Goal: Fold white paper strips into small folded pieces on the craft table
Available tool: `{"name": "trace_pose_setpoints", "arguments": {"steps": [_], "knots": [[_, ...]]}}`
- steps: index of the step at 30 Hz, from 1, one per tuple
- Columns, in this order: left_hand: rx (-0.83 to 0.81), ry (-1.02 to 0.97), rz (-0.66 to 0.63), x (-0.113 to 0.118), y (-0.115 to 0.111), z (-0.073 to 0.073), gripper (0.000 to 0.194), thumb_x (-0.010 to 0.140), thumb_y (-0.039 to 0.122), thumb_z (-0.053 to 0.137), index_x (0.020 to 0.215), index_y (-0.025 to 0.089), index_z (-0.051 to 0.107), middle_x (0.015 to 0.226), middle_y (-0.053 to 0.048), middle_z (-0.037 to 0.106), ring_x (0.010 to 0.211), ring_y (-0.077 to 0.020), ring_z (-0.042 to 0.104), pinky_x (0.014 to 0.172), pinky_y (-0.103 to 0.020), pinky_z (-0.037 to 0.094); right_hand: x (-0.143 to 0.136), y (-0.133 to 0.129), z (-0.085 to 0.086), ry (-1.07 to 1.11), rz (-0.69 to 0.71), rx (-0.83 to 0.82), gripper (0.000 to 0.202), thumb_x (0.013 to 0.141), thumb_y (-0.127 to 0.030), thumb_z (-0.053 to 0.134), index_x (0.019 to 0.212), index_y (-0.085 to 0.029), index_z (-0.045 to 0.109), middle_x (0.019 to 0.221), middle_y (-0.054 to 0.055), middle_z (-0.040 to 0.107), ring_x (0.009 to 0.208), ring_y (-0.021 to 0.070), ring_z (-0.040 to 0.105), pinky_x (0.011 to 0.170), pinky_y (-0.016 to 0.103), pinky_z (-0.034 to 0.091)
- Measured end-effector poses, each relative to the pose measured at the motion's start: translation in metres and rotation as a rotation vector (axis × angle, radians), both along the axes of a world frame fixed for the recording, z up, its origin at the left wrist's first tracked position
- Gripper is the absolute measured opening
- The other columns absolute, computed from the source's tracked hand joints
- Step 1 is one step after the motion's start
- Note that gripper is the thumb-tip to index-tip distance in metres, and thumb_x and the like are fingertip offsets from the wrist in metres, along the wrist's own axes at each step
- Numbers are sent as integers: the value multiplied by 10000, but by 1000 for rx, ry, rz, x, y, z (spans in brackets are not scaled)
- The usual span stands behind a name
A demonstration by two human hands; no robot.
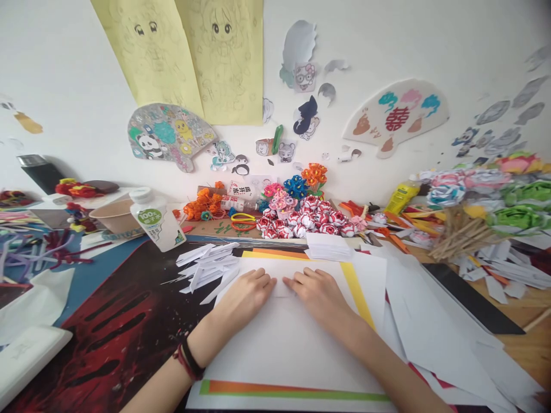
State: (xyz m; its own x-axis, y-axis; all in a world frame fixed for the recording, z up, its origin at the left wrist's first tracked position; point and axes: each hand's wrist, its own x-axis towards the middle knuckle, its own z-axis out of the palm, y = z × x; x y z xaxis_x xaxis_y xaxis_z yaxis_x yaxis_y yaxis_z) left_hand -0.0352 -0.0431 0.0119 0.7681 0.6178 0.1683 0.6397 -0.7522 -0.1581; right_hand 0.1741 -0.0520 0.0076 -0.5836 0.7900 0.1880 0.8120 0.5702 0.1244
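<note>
Both hands rest close together on a large white paper sheet [275, 350]. Between them lies a small white paper piece [283, 291], hard to make out against the sheet; only its lower edge shows clearly. My left hand [252, 293] has curled fingers pressed on the left end of this piece. On its right end, my right hand [316, 289] has its fingers bent in the same way. Left of the hands is a loose pile of folded white paper strips [209, 265]. Just beyond the right hand sits a stack of white slips [329, 248].
Coloured sheets show under the white one, a yellow edge [358, 292] among them. A white glue bottle [157, 221] stands at back left. Red-and-white paper flowers [310, 218] line the back. Loose white sheets [434, 321] and a black strip [471, 298] lie at right.
</note>
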Motion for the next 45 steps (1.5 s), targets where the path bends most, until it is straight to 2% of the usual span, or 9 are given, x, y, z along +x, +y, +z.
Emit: {"name": "trace_pose_setpoints", "arguments": {"steps": [7,11,14,20,26,32,39,43,45], "knots": [[-32,-31,54,3,-2,7,164,927,118,464,933,152,625,812,-53,612,774,-215,534,673,-353,370,-4,-5,15,26,-86,-153,320,961,-115,425,1143,-248,653,939,26,689,830,195,596,679,321,331],[-56,-84,88,2,-1,7,196,897,86,472,926,175,644,767,-39,624,718,-190,554,658,-340,342,-2,-5,16,84,-62,-184,415,879,-25,428,1153,-240,655,946,28,686,823,186,606,687,304,338],[-89,-209,151,3,2,3,227,943,171,441,888,186,661,743,-31,639,690,-172,569,683,-327,355,2,-4,11,148,-35,-156,475,795,20,455,1124,-248,668,920,15,685,786,170,603,683,286,339],[-189,-491,289,7,9,-8,82,868,222,580,831,183,641,853,-39,634,838,-192,584,736,-298,415,0,2,0,326,-95,-65,306,907,-91,450,1011,-231,701,834,31,672,779,162,598,694,255,372],[-245,-542,311,9,15,-8,29,821,175,603,794,172,592,848,-42,623,839,-209,560,738,-324,422,-5,7,-3,444,-91,-53,161,921,-217,549,931,-237,709,875,23,664,792,157,597,697,250,417],[-393,-639,306,6,13,4,46,813,196,624,774,181,643,761,-19,660,760,-181,563,682,-282,392,-3,9,1,556,-77,-110,121,847,-159,650,743,-208,690,770,-6,676,791,153,593,710,255,410],[-363,-729,241,8,6,24,127,793,131,637,680,170,679,687,-23,664,729,-167,540,679,-273,391,-4,9,9,757,-139,-256,151,733,-79,655,628,-187,660,650,-5,662,620,144,571,582,247,378],[-339,-875,246,4,6,31,127,866,274,594,866,198,696,874,-31,703,746,-160,551,681,-271,424,2,13,10,978,-145,-427,57,731,-180,677,691,-184,717,632,21,682,564,151,593,569,261,431],[-291,-950,306,2,6,32,203,895,344,555,994,202,660,979,-41,689,758,-155,555,693,-273,434,3,15,8,1125,-177,-523,114,719,-276,708,745,-166,723,607,33,673,515,155,588,529,267,447]]}}
